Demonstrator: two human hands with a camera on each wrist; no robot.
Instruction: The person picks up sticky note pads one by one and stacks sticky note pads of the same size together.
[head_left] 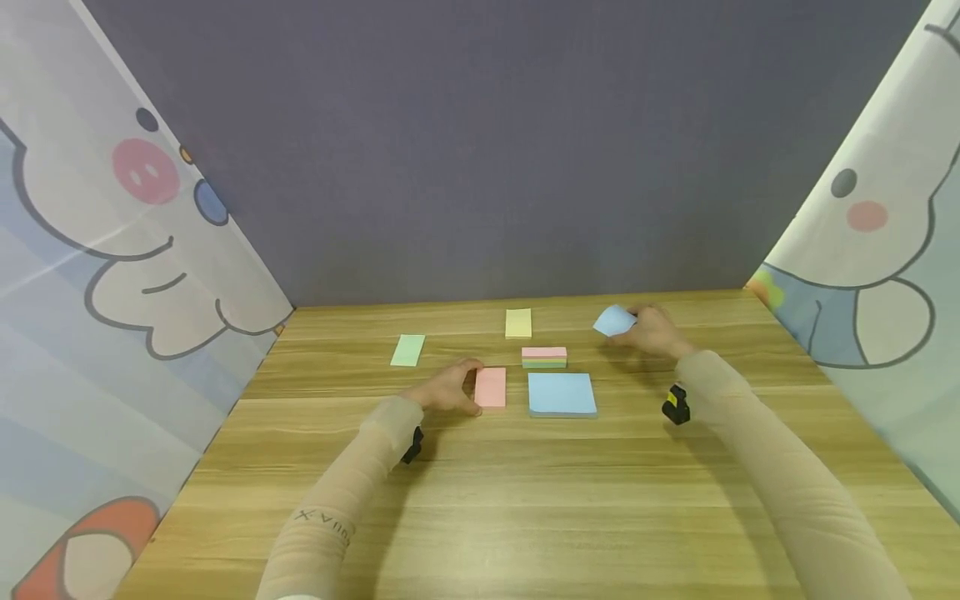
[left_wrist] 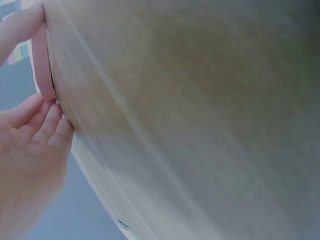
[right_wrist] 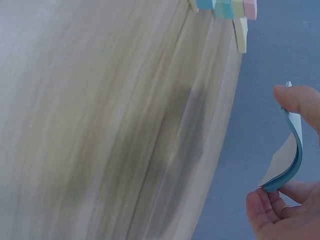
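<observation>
My left hand [head_left: 446, 389] grips a pink sticky note pad [head_left: 491, 387] on the table. In the left wrist view, the thumb is at one end of that pad [left_wrist: 42, 70] and the fingertips are at the other. Raised above the table at the right, my right hand [head_left: 651, 331] holds a small blue sticky note pad [head_left: 614, 320]. Thumb and fingers squeeze it from opposite ends, so it bows into a curve in the right wrist view [right_wrist: 296, 159]. Between the hands lies a larger blue pad [head_left: 561, 393].
Behind the large blue pad is a stack of pink, yellow and green pads [head_left: 543, 358]. A yellow pad [head_left: 518, 323] lies farther back, a green one [head_left: 407, 351] to the left. A dark panel [head_left: 480, 150] borders the wooden table's [head_left: 525, 525] rear; cartoon-print sheets flank it.
</observation>
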